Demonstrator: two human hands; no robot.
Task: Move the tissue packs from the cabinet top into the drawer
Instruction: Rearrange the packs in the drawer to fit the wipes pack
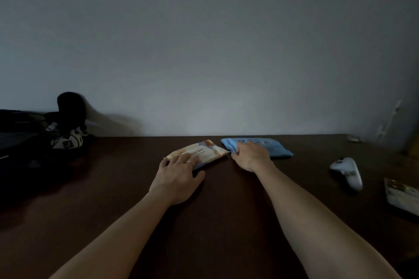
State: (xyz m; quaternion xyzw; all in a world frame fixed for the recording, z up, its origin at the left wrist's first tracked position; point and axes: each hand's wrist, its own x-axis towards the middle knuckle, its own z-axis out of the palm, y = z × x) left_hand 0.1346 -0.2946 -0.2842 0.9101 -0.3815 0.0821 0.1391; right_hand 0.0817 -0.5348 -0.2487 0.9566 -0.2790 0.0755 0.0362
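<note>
Now both hands are on packs near the back of the bench [226, 210]: the left hand [179, 176] grasps the cream pack [204, 150], the right hand [251, 154] pinches the blue pack [272, 147]. Such shallow corner grips on slippery wrappers could slip during lifting.

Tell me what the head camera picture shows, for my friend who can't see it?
Two bare hands reach across a dark wooden cabinet top: the left hand grips a cream tissue pack, the right hand takes hold of a blue tissue pack. A white controller lies to the right.
</note>
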